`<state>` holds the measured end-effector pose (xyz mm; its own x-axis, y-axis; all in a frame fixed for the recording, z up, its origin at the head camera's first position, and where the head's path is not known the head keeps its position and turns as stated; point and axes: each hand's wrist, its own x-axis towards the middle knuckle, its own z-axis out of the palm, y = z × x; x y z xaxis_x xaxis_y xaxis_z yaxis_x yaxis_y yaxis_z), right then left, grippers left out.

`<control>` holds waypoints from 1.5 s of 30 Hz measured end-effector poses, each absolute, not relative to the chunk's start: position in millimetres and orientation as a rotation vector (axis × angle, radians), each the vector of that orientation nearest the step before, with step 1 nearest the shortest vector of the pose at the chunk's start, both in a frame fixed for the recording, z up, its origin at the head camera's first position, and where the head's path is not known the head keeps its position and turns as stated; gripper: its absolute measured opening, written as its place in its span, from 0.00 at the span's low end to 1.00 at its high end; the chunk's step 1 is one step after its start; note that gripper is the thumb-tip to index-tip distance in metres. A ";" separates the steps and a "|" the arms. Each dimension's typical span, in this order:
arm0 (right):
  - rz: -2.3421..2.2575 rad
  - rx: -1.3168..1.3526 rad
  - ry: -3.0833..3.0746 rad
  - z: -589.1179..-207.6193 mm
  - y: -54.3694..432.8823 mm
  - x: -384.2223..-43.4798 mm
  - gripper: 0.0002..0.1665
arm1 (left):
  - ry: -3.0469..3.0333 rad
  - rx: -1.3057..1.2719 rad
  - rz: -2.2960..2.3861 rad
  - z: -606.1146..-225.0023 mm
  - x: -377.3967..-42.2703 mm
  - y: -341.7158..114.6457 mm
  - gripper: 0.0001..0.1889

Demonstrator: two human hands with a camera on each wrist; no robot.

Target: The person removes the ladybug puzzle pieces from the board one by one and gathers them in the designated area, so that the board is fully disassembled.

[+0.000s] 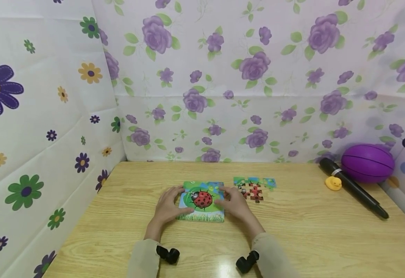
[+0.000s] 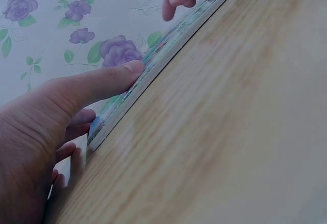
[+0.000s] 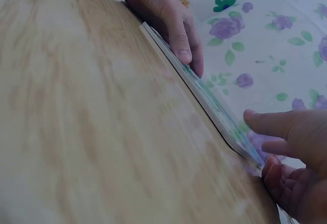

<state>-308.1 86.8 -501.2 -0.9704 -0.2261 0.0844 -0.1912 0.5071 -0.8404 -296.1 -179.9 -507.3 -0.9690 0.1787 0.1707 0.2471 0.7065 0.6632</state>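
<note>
A ladybug puzzle board with a green, blue and red picture lies flat on the wooden table between both hands. At its left side, my left hand holds the edge, with the thumb on the top face and the other fingers along the side. My right hand is at the right edge; its thumb extends above the picture, and its lower fingers are by the corner, perhaps touching it. Several loose jigsaw pieces, red, blue and green, lie just beyond the right hand.
On the table's right side lie a purple ball, a long black marker-shaped object and a small yellow toy duck. Flower-patterned sheets hang behind the wooden table and along its left side.
</note>
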 end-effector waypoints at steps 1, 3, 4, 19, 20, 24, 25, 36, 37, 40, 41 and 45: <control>-1.468 -0.373 2.701 -500.3 86.5 -307.0 0.34 | -2.816 -0.352 -1.113 -507.3 -296.1 -179.8 0.44; -1.431 -0.372 2.704 -499.5 86.4 -305.6 0.35 | -2.812 -0.354 -1.119 -507.2 -295.8 -179.7 0.44; -1.417 -0.375 2.706 -499.4 86.3 -305.1 0.35 | -2.811 -0.354 -1.122 -507.1 -295.7 -179.6 0.43; -1.286 -0.414 2.784 -500.5 84.1 -306.8 0.28 | -2.809 -0.357 -1.131 -506.3 -296.1 -180.2 0.43; -1.277 -0.417 2.787 -500.1 83.8 -306.9 0.28 | -2.806 -0.359 -1.130 -506.2 -295.9 -180.2 0.43; -1.253 -0.384 2.786 -498.1 82.6 -306.6 0.29 | -2.794 -0.370 -1.128 -507.5 -295.4 -181.0 0.44; -1.245 -0.374 2.789 -497.7 82.2 -306.5 0.29 | -2.790 -0.375 -1.123 -508.0 -295.3 -181.2 0.44; -1.375 -0.382 2.718 -497.4 78.0 -304.0 0.29 | -2.808 -0.359 -1.135 -509.0 -295.6 -181.4 0.43; -1.391 -0.387 2.711 -497.6 77.7 -303.6 0.28 | -2.814 -0.353 -1.139 -509.0 -295.6 -181.3 0.43; -1.425 -0.412 2.689 -499.4 77.1 -303.7 0.24 | -2.817 -0.349 -1.144 -509.3 -295.9 -181.2 0.43; -1.429 -0.422 2.685 -499.5 77.0 -303.5 0.22 | -2.818 -0.350 -1.146 -509.2 -295.8 -181.2 0.43; -1.373 -0.482 2.698 -499.1 77.3 -303.0 0.10 | -2.808 -0.364 -1.134 -508.9 -295.8 -181.9 0.43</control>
<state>-303.0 77.3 -499.1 -0.9478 -0.3102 0.0740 -0.2424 0.5501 -0.7992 -295.8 -181.9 -508.9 -0.9673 0.1856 0.1726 0.2534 0.6955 0.6723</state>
